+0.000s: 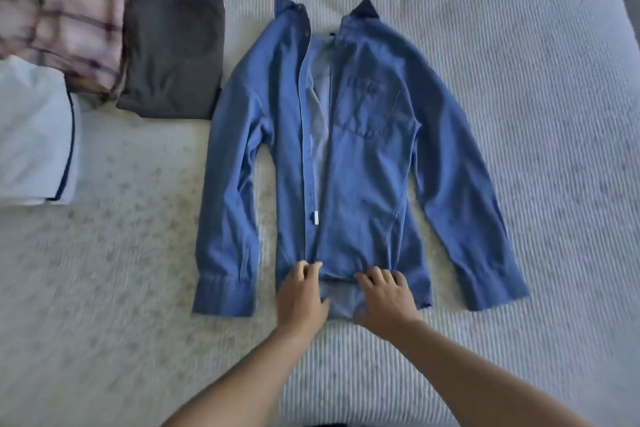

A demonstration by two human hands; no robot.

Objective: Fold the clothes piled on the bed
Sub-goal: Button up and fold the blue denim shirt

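Note:
A blue long-sleeved button shirt [349, 163] lies spread face up on the bed [519, 45], collar far from me, both sleeves laid down along its sides. The front is unbuttoned and slightly parted. My left hand [300, 291] is at the bottom hem of the left front panel, fingers curled on the cloth near the button placket. My right hand [386, 295] lies over the bottom hem of the right front panel, fingers bent and pressing into the fabric. Whether either hand pinches the hem is hidden by the fingers.
To the left sit a folded dark grey garment [173, 52], a pink plaid garment [72, 35] beside it, and a white garment with dark trim [34, 135] nearer the left edge. The ribbed light bedspread stretches right of the shirt.

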